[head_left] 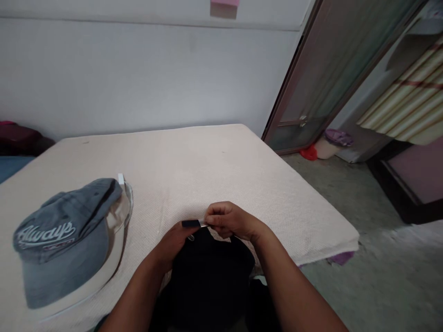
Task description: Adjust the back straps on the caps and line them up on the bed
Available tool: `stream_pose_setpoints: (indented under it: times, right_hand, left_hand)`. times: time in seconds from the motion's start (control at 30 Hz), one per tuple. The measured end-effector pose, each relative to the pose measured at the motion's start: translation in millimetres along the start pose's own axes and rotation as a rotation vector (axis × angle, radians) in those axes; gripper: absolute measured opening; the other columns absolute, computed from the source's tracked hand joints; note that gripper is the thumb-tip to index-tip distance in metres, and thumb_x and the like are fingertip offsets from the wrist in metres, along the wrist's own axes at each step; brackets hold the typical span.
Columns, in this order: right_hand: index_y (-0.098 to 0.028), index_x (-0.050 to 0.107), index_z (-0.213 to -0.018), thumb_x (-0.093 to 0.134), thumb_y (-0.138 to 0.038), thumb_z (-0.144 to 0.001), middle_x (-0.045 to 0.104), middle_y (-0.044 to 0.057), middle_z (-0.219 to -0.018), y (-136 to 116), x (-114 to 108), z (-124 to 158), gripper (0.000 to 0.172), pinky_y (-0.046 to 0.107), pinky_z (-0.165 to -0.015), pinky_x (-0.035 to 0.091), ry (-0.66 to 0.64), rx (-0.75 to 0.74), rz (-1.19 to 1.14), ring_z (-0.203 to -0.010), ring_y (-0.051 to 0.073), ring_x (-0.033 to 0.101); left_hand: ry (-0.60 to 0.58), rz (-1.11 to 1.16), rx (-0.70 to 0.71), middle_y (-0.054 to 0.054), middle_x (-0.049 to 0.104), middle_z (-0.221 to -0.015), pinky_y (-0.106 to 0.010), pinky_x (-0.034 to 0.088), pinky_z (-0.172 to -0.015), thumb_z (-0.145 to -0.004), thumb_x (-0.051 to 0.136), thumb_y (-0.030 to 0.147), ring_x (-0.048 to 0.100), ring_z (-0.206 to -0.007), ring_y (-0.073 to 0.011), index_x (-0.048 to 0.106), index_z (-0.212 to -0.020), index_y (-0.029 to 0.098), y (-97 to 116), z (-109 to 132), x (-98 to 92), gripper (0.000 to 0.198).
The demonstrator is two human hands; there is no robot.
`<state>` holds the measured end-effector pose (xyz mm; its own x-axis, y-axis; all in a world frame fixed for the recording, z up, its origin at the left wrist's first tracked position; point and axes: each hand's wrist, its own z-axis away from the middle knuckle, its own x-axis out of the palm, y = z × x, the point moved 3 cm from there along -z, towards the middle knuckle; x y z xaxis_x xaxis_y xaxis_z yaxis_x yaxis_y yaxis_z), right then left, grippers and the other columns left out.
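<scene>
A black cap (211, 276) is in front of me at the bed's near edge, close to my lap. My left hand (174, 243) is closed on the left side of its back opening, where a dark strap end (190, 223) sticks out above the fingers. My right hand (228, 220) pinches a small pale, shiny piece (203, 223) at the end of that strap; whether it is a buckle or a tag I cannot tell. On the left lies a grey-blue cap (65, 230) with "Always" lettering, stacked over a beige hat (119, 230) with a white tag.
A pale textured cover (207, 161) lies over the bed, against a white wall (138, 78). To the right are a glass door (311, 92), a bin with a purple liner (332, 143) and a striped curtain (408, 97). Dark red items (20, 138) sit at far left.
</scene>
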<state>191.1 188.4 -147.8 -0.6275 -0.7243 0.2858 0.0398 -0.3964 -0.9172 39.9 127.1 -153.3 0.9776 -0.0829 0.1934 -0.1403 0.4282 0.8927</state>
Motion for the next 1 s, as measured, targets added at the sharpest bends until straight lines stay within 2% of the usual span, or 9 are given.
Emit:
stream_pose_setpoints:
  times: [0.17,0.27,0.33,0.43,0.5,0.57,0.63,0.8,1.0]
  right_hand:
    - [-0.017,0.061,-0.094,0.066,-0.031,-0.078,0.043,-0.006,-0.060,-3.9,-1.4,2.4,0.022,0.017,-0.040,0.022,0.022,-0.064,-0.003,-0.045,0.004,0.035]
    - [-0.017,0.062,-0.094,0.066,-0.030,-0.077,0.046,-0.004,-0.063,-4.5,0.1,2.8,0.021,0.017,-0.040,0.027,-0.006,-0.078,0.058,-0.049,0.005,0.040]
    - [-0.017,0.063,-0.092,0.066,-0.030,-0.077,0.048,-0.004,-0.063,-4.3,0.3,2.7,0.019,0.017,-0.041,0.028,-0.011,-0.075,0.083,-0.049,0.005,0.041]
    - [-0.017,0.063,-0.087,0.067,-0.030,-0.076,0.048,-0.005,-0.062,-5.1,0.0,2.7,0.018,0.017,-0.041,0.027,-0.002,-0.073,0.129,-0.048,0.004,0.037]
    - [-0.016,0.064,-0.085,0.068,-0.030,-0.075,0.047,-0.005,-0.060,-6.0,0.2,2.8,0.018,0.017,-0.041,0.027,0.003,-0.062,0.173,-0.047,0.004,0.035]
    - [-0.016,0.064,-0.084,0.069,-0.030,-0.074,0.047,-0.005,-0.060,-6.4,0.4,2.7,0.018,0.017,-0.041,0.028,0.010,-0.045,0.211,-0.048,0.004,0.036]
    - [-0.016,0.063,-0.084,0.069,-0.031,-0.073,0.047,-0.006,-0.060,-5.6,0.7,2.2,0.019,0.017,-0.041,0.028,0.012,-0.032,0.229,-0.048,0.004,0.036]
    - [-0.016,0.060,-0.081,0.069,-0.029,-0.073,0.047,-0.006,-0.059,2.2,-1.3,-1.5,0.018,0.016,-0.040,0.027,0.009,0.008,0.235,-0.046,0.004,0.037]
    - [-0.015,0.059,-0.080,0.067,-0.030,-0.075,0.045,-0.007,-0.055,8.1,-3.7,-5.2,0.017,0.017,-0.039,0.025,-0.012,-0.029,0.099,-0.043,0.004,0.034]
  left_hand:
    - [-0.116,-0.083,0.091,0.001,0.059,-0.062,-0.026,0.035,-0.058,-0.073,0.061,0.022,0.047,-0.057,-0.0142,0.066,-0.063,0.018,9.5,1.1,5.3,0.011]
    - [-0.193,-0.114,0.095,0.002,0.056,-0.062,-0.025,0.034,-0.057,-0.072,0.062,0.020,0.044,-0.058,-0.0128,0.062,-0.060,0.018,9.3,2.0,5.2,0.012]
    - [-0.192,-0.097,0.076,0.002,0.055,-0.062,-0.024,0.033,-0.056,-0.073,0.062,0.021,0.042,-0.057,-0.0119,0.061,-0.061,0.017,6.2,1.9,3.8,0.013]
    - [-0.088,-0.019,0.038,0.002,0.056,-0.063,-0.023,0.032,-0.054,-0.073,0.065,0.026,0.042,-0.056,-0.0109,0.064,-0.066,0.017,-0.3,0.8,0.0,0.012]
    - [-0.045,0.081,-0.022,0.002,0.055,-0.060,-0.023,0.031,-0.051,-0.076,0.062,0.037,0.042,-0.053,-0.0106,0.065,-0.068,0.016,-4.9,0.0,-0.8,0.022]
    - [-0.078,0.190,-0.105,0.002,0.053,-0.055,-0.023,0.029,-0.048,-0.080,0.054,0.051,0.040,-0.048,-0.0100,0.064,-0.067,0.015,-8.4,-0.7,1.0,0.039]
    - [-0.150,0.208,-0.122,0.002,0.051,-0.053,-0.022,0.027,-0.046,-0.080,0.053,0.054,0.038,-0.046,-0.0088,0.064,-0.067,0.013,-8.6,-1.3,3.3,0.044]
    - [-0.264,0.042,-0.083,0.003,0.050,-0.056,-0.020,0.024,-0.046,-0.077,0.065,0.040,0.037,-0.047,-0.0066,0.065,-0.074,0.012,-9.0,-2.8,5.2,0.028]
    - [-0.196,0.124,-0.076,0.004,0.052,-0.050,-0.018,0.025,-0.042,-0.077,0.066,0.033,0.038,-0.041,-0.0054,0.067,-0.072,0.012,-11.2,-4.1,9.4,0.021]
